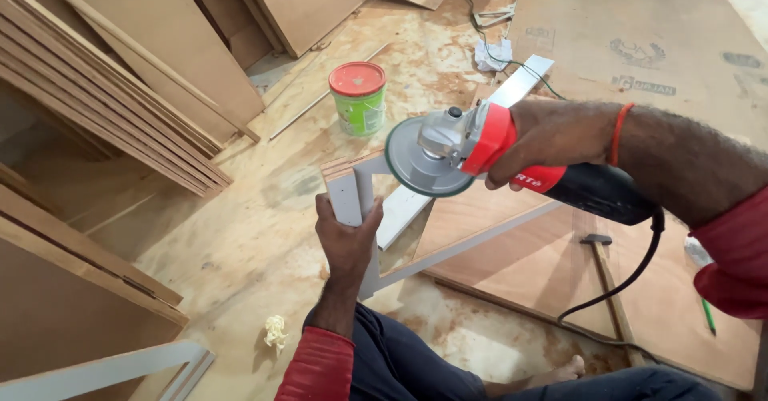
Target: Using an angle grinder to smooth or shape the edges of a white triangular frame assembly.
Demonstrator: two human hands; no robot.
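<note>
Angle grinder point(496, 157) lies level, disc facing left toward upright strip point(352, 201).

Angle grinder point(512, 161): red and black body, silver gear head, grey-green disc guard facing left. Held level in the air, clasped around the red neck by the right hand point(552, 141), black cord looping down from its rear end. Disc point(424, 161) close beside the top corner of the wooden strip point(356, 209), contact not certain. Strip: white-laminated face, bare plywood edge, standing nearly upright, its lower end out of sight behind the forearm. Wrapped at mid-height by the left hand point(344, 241), thumb on the white face.
</note>
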